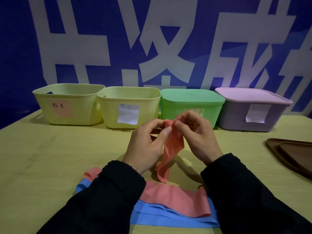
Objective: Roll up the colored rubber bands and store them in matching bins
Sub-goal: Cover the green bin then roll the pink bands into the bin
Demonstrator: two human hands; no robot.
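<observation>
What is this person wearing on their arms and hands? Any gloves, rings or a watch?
Both hands, the left hand and the right hand, are bare: no gloves, and no rings or watch show. Both arms are covered by long black fabric sleeves with wide, loose cuffs ending at the wrists; the right sleeve's cuff shows stitched seams.
</observation>
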